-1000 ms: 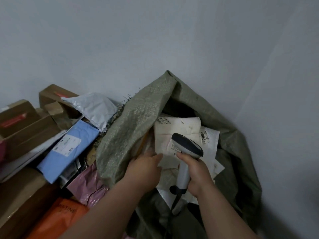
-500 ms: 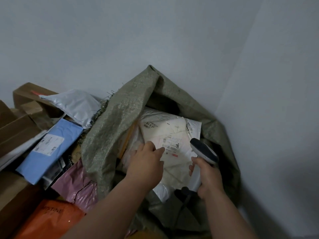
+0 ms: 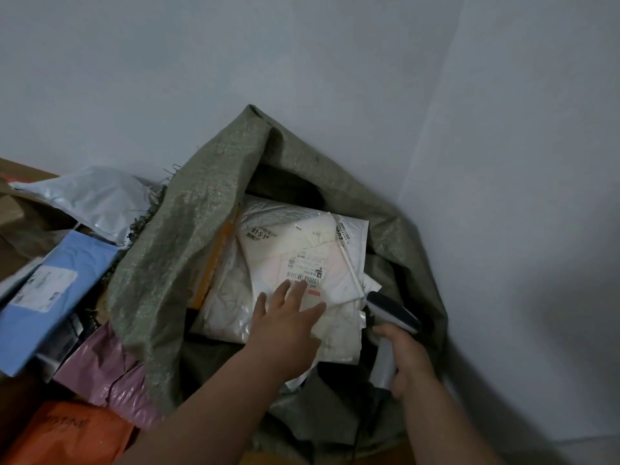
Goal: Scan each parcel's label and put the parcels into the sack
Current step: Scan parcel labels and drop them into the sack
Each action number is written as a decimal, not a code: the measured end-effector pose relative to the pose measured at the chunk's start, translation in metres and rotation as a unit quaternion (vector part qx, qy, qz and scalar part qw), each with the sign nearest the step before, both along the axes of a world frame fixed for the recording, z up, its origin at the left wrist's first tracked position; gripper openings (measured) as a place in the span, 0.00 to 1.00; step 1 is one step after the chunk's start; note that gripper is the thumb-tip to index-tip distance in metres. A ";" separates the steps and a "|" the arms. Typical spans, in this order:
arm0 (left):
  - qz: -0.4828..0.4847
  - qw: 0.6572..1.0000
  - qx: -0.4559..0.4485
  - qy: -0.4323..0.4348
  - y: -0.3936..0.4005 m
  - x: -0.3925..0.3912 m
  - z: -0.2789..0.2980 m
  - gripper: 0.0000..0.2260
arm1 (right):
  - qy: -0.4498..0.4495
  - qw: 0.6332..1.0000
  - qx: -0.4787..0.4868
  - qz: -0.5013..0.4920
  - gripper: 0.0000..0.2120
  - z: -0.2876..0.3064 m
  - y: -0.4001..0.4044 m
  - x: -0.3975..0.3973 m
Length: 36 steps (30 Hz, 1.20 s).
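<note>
A green woven sack [image 3: 188,250] stands open in the corner. Inside it lies a cream parcel [image 3: 302,250] with a barcode label [image 3: 307,271] facing up, on top of other white parcels. My left hand [image 3: 288,317] lies flat on the cream parcel with fingers spread, the fingertips at the lower edge of the label. My right hand [image 3: 406,357] grips the white handle of a barcode scanner [image 3: 392,313] at the sack's right side, its dark head pointing up and left.
Left of the sack lies a pile of parcels: a blue one [image 3: 50,293] with a white label, a silver mailer [image 3: 90,199], a pink bag [image 3: 104,374], an orange bag [image 3: 63,434] and brown boxes [image 3: 20,223]. Pale walls [image 3: 503,196] close in behind and to the right.
My left hand opened from a grip on the parcel's edge and now lies flat on it. My right hand drew the scanner off the parcel to the right and down.
</note>
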State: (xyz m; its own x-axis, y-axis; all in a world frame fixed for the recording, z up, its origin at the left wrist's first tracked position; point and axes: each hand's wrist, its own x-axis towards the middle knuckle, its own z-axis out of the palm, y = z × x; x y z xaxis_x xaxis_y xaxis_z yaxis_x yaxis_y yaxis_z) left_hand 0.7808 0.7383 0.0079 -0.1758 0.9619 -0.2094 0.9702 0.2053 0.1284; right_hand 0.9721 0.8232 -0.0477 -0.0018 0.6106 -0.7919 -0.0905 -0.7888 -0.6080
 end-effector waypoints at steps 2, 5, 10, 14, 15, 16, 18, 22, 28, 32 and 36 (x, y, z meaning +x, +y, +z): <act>-0.009 0.999 -0.038 0.008 0.001 -0.005 -0.005 0.27 | 0.026 1.000 -0.004 0.003 0.17 -0.005 0.003 -0.005; -0.017 0.998 -0.063 0.021 0.001 -0.011 -0.013 0.27 | 0.024 0.999 -0.001 -0.021 0.18 -0.010 0.006 -0.007; -0.008 0.998 -0.061 0.020 0.002 -0.015 -0.021 0.28 | 0.002 0.991 0.080 -0.110 0.18 0.026 0.018 -0.008; -0.005 0.999 -0.042 -0.001 0.000 -0.016 -0.021 0.34 | 0.038 0.958 0.222 -0.175 0.08 0.097 0.032 -0.012; -0.006 0.999 -0.036 -0.013 0.001 -0.015 -0.020 0.35 | 0.059 0.945 0.265 -0.181 0.07 0.116 0.033 -0.013; -0.008 0.999 -0.035 -0.025 0.003 -0.013 -0.018 0.36 | 0.078 0.930 0.309 -0.181 0.06 0.135 0.033 -0.015; -0.011 0.998 -0.042 -0.043 0.008 -0.006 -0.011 0.37 | 0.089 0.898 0.398 -0.165 0.04 0.172 0.029 -0.016; -0.043 0.993 -0.023 -0.108 0.018 0.010 0.005 0.38 | 0.052 0.804 0.581 -0.112 0.06 0.222 0.016 -0.009; -0.051 0.985 -0.156 -0.062 0.011 0.012 0.012 0.33 | -0.061 0.867 0.492 -0.060 0.09 0.198 0.017 -0.009; -0.023 0.968 -0.248 0.006 -0.014 0.000 0.003 0.31 | -0.091 0.894 0.437 -0.049 0.16 0.171 0.003 -0.008; 0.012 0.987 -0.155 0.039 -0.026 -0.005 0.012 0.31 | -0.108 0.889 0.441 -0.057 0.46 0.172 -0.012 -0.014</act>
